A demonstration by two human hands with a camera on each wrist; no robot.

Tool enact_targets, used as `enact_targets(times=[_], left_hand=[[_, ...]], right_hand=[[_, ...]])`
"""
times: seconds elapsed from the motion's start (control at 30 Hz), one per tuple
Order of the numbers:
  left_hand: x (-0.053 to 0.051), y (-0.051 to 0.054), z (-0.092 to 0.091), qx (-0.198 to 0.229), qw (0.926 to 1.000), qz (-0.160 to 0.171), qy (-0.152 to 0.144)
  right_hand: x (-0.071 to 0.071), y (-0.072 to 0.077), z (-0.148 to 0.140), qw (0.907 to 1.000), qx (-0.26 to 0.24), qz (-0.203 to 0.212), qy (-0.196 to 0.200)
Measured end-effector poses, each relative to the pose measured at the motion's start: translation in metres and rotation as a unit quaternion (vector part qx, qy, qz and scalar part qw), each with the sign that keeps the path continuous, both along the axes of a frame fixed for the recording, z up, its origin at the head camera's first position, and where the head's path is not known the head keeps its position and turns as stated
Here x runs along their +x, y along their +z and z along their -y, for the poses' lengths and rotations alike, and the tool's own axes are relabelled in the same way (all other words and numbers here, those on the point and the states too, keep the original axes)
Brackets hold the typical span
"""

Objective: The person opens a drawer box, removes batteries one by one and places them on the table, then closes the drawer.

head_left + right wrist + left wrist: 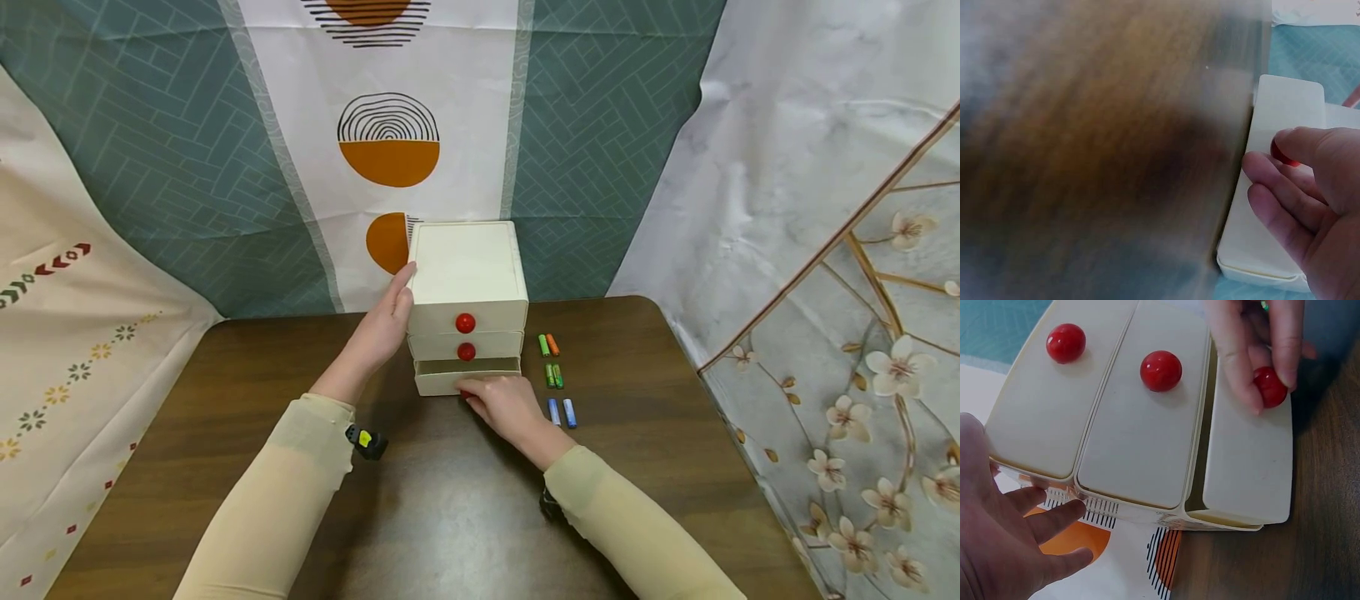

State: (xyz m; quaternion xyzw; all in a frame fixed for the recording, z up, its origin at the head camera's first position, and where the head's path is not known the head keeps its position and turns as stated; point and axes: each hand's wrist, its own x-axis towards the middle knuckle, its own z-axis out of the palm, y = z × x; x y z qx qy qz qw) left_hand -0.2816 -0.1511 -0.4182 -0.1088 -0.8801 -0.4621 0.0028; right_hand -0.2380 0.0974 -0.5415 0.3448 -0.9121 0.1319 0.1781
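A small white chest of drawers point(468, 262) stands at the table's back, with a round red knob on each of its three drawers. The bottom drawer point(435, 384) is pulled partway out, and the part of its inside that shows looks bare. My right hand point(510, 406) pinches the bottom drawer's red knob point(1270, 387) between thumb and fingers. Against the chest's left side rests my left hand point(381, 329), its fingers fairly straight in the left wrist view. The middle drawer point(1141, 431) and top drawer point(1054, 394) are closed.
Right of the chest, several batteries lie in pairs on the brown table point(450, 500): a green battery point(543, 345) with an orange battery point(552, 344), two green batteries point(554, 376), and two blue batteries point(562, 412). A patterned cloth point(600, 125) hangs behind.
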Motion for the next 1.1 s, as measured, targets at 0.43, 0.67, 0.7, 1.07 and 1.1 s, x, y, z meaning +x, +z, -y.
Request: enact_targets(times=[0.43, 0.67, 0.7, 1.07, 1.1], left_hand=[[0.0, 0.0, 0.001, -0.002, 1.0, 0.0, 0.005], [0.0, 0.0, 0.001, -0.004, 1.0, 0.001, 0.004], [0.0, 0.0, 0.001, -0.004, 1.0, 0.002, 0.005], [0.001, 0.003, 0.0, -0.027, 0.9995, 0.004, 0.015], [0.002, 0.004, 0.0, -0.029, 0.9994, 0.005, 0.016]], right_hand=[[-0.012, 0.004, 0.006, 0.9993, -0.001, -0.021, -0.03], [-0.014, 0.004, 0.01, 0.9988, -0.005, -0.027, -0.04], [-0.014, 0.004, 0.01, 0.9988, -0.008, -0.027, -0.041], [-0.012, 0.002, 0.012, 0.9976, -0.002, -0.024, -0.065], [-0.013, 0.002, 0.012, 0.9975, -0.003, -0.025, -0.067]])
